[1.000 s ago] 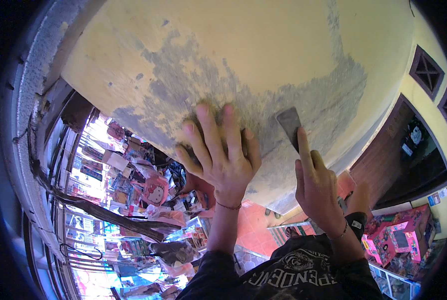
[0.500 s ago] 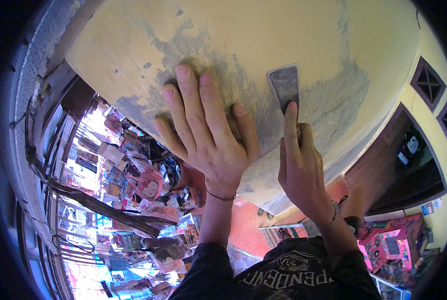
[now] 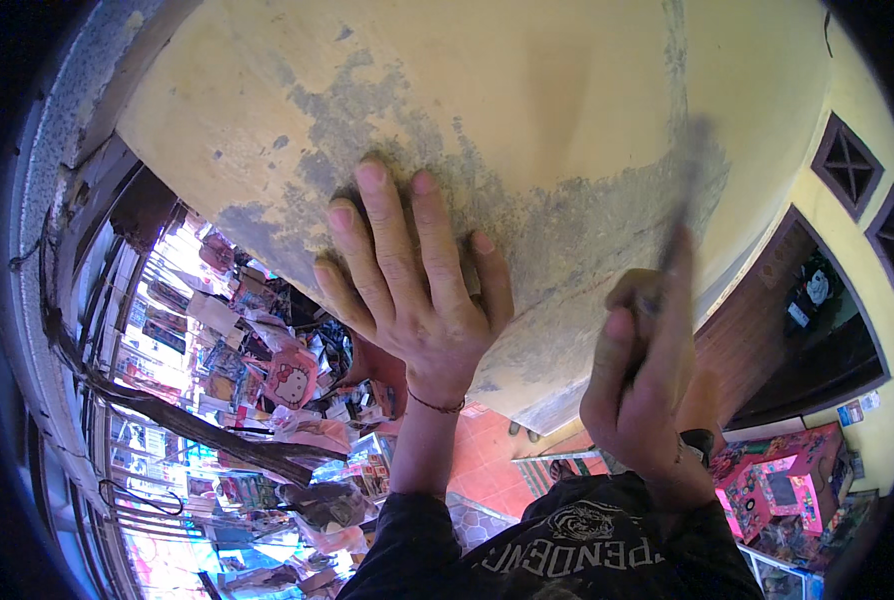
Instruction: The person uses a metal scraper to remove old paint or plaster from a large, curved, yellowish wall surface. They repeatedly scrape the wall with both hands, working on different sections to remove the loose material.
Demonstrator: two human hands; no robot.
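Gripped in the curled right hand (image 3: 647,365), a blurred scraper (image 3: 689,185) points away from the body over the wall's (image 3: 467,70) gray patch (image 3: 592,210); the left hand (image 3: 422,290) spreads open alongside, apparently empty.

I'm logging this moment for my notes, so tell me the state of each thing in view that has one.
Wall: yellow, patched with grey
Scraper: held, blade end blurred
Left hand: against the wall, fingers spread
Right hand: closed around the scraper
Bracelet: worn on the left wrist
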